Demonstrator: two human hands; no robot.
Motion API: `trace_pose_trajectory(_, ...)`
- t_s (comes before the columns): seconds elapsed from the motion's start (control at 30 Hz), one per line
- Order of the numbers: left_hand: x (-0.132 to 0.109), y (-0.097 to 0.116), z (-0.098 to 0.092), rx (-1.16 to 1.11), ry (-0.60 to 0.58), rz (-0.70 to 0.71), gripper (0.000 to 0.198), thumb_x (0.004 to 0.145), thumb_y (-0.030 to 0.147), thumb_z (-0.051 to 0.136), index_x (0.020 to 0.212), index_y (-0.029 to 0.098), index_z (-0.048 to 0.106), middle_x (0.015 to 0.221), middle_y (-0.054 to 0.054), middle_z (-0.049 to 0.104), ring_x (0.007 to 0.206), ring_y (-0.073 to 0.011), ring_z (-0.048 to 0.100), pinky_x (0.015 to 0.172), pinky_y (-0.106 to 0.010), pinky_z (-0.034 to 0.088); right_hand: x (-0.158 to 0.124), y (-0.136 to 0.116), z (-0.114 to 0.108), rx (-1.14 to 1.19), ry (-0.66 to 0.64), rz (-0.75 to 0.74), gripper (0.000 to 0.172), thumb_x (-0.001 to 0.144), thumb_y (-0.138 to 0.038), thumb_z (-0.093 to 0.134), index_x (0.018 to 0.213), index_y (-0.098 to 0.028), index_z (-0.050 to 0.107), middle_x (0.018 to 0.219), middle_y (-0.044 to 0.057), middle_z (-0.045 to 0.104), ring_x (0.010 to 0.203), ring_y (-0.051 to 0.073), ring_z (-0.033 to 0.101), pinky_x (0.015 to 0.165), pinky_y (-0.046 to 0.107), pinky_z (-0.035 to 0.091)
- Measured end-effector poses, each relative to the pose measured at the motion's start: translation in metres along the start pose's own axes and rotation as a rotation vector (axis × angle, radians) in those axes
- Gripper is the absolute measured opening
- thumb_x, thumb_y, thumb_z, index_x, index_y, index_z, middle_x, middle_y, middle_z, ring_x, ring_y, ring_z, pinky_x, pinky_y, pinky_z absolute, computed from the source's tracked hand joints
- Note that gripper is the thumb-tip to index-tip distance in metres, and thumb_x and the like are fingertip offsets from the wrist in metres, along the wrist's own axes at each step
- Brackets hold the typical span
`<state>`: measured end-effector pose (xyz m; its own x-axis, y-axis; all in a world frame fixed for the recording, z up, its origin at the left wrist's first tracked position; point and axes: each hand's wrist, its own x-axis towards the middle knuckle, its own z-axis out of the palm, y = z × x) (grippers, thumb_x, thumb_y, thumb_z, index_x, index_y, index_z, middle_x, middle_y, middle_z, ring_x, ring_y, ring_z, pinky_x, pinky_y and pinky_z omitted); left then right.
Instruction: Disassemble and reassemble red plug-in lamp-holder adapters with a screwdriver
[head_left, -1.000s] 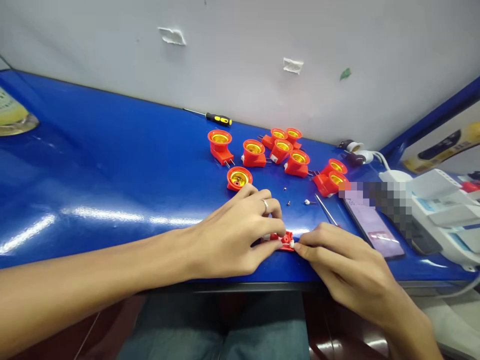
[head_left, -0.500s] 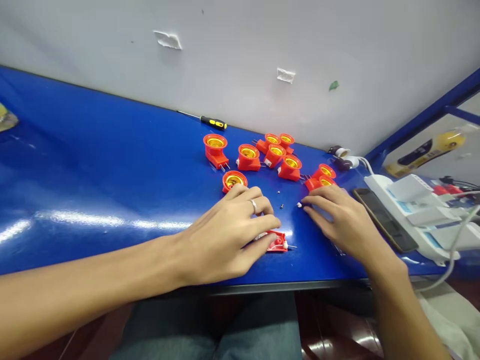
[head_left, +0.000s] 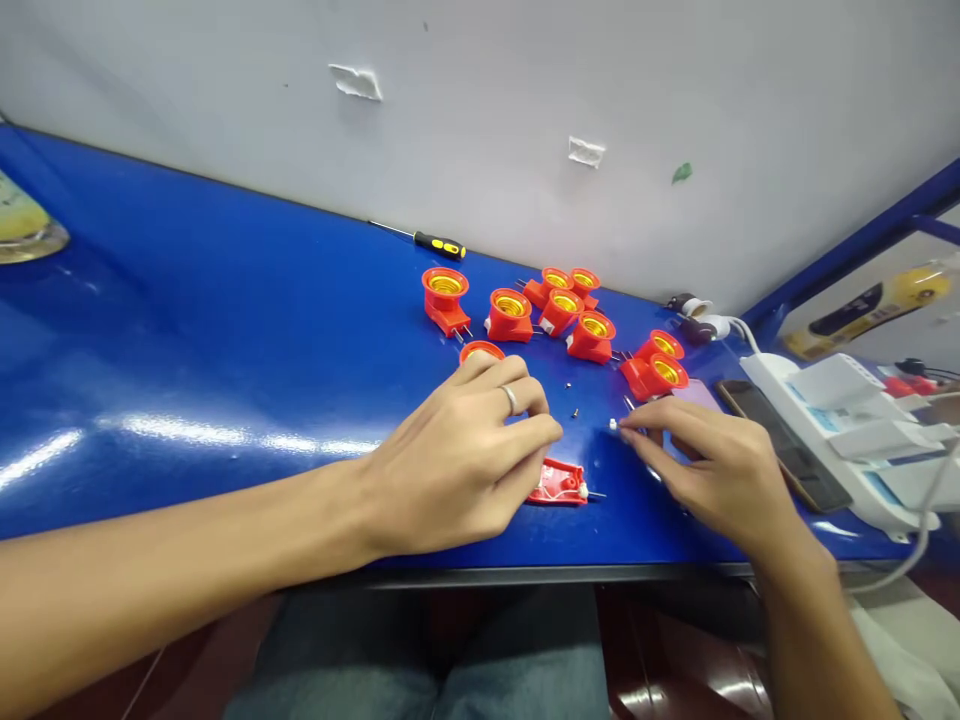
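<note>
The left hand (head_left: 476,455) lies over the near part of the blue tabletop (head_left: 225,330), fingers curled, a ring on one of them. Its fingertips cover the left end of an open red housing (head_left: 556,482), and I cannot tell whether they grip it or merely rest there. The housing lies near the front edge, between the two hands, with a white wire inside and a white fitting (head_left: 583,490) at its right end, from which a metal pin points right.

The right hand (head_left: 709,465) is to the right and a little farther back, pinching a small white piece (head_left: 613,425) between thumb and forefinger, just above or on the surface; which of the two is unclear. Just beyond these fingers a thin metal tip (head_left: 628,403) shows. Two tiny metal parts (head_left: 575,413) lie between the hands, farther back.

A red lamp socket (head_left: 480,350) is partly hidden behind the left hand. Eight more red sockets (head_left: 510,318) stand in a loose group on the far side, their threaded gold insides facing up. A black-and-yellow screwdriver (head_left: 439,246) lies by the wall, and a dark phone (head_left: 780,440) rests at right beside a white power strip (head_left: 840,420).
</note>
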<state>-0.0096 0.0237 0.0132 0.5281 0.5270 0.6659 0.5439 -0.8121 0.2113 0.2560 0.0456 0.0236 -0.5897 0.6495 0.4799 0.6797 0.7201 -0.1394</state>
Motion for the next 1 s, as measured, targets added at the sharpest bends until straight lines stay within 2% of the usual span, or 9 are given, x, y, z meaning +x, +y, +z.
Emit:
trace_pose_trajectory(0.27, 0.002, -0.004, -0.001, 0.057, 0.058, -0.019, 0.014, 0.088, 0.009, 0.055, 0.089, 0.014, 0.068, 0.085, -0.005, 0.067, 0.086, -0.0188, 0.057, 0.081, -0.037, 0.041, -0.006, 0.003, 0.008, 0.044, -0.001, 0.006, 0.010, 0.091, -0.015, 0.061, 0.093, -0.020, 0.069, 0.091, 0.003, 0.071, 0.081, 0.014, 0.067, 0.074, 0.026, 0.053)
trace_pose_trajectory(0.47, 0.014, -0.017, -0.017, 0.148, 0.115, -0.160, 0.017, 0.088, 0.011, 0.052, 0.088, 0.020, 0.067, 0.084, -0.002, 0.070, 0.082, -0.0189, 0.059, 0.079, -0.037, 0.041, -0.004, -0.001, 0.010, 0.050, 0.013, 0.044, 0.010, 0.091, -0.017, 0.061, 0.095, -0.020, 0.069, 0.082, 0.001, 0.066, 0.066, 0.012, 0.060, 0.061, 0.024, 0.049)
trace_pose_trajectory(0.6, 0.019, -0.033, -0.029, 0.192, 0.047, -0.237, 0.020, 0.084, 0.012, 0.051, 0.088, 0.020, 0.069, 0.086, 0.000, 0.071, 0.085, -0.0193, 0.062, 0.079, -0.034, 0.045, -0.004, -0.004, 0.016, 0.102, 0.061, 0.030, 0.012, 0.093, -0.015, 0.061, 0.099, -0.019, 0.070, 0.083, 0.002, 0.063, 0.067, 0.011, 0.058, 0.061, 0.024, 0.047)
trace_pose_trajectory(0.7, 0.019, -0.040, -0.032, 0.201, 0.005, -0.175, 0.020, 0.083, 0.011, 0.052, 0.087, 0.018, 0.070, 0.086, -0.002, 0.070, 0.083, -0.0184, 0.062, 0.079, -0.034, 0.046, -0.004, -0.006, 0.020, 0.145, 0.087, 0.024, 0.014, 0.093, -0.015, 0.061, 0.102, -0.019, 0.070, 0.084, 0.002, 0.061, 0.068, 0.011, 0.057, 0.060, 0.023, 0.046)
trace_pose_trajectory(0.8, 0.019, -0.039, -0.030, 0.213, -0.016, -0.055, 0.018, 0.085, 0.012, 0.052, 0.087, 0.017, 0.070, 0.087, -0.003, 0.069, 0.079, -0.0177, 0.059, 0.077, -0.035, 0.045, -0.005, -0.007, 0.022, 0.141, 0.118, 0.027, 0.013, 0.092, -0.014, 0.063, 0.101, -0.020, 0.070, 0.083, 0.002, 0.061, 0.068, 0.011, 0.057, 0.061, 0.024, 0.046)
trace_pose_trajectory(0.9, 0.019, -0.034, -0.027, 0.267, -0.098, 0.071, 0.018, 0.086, 0.011, 0.052, 0.084, 0.015, 0.069, 0.088, -0.006, 0.068, 0.083, -0.0202, 0.057, 0.078, -0.037, 0.044, -0.006, -0.006, 0.021, 0.111, 0.187, 0.014, 0.016, 0.089, -0.011, 0.066, 0.102, -0.020, 0.070, 0.080, 0.000, 0.060, 0.066, 0.010, 0.056, 0.062, 0.024, 0.046)
trace_pose_trajectory(1.0, 0.020, -0.033, -0.027, 0.276, -0.201, 0.139, 0.018, 0.087, 0.010, 0.052, 0.084, 0.014, 0.069, 0.090, -0.009, 0.068, 0.088, -0.0222, 0.056, 0.081, -0.039, 0.044, -0.009, -0.006, 0.020, 0.095, 0.292, 0.024, 0.021, 0.086, -0.007, 0.067, 0.102, -0.020, 0.071, 0.078, 0.000, 0.060, 0.066, 0.011, 0.056, 0.062, 0.025, 0.047)
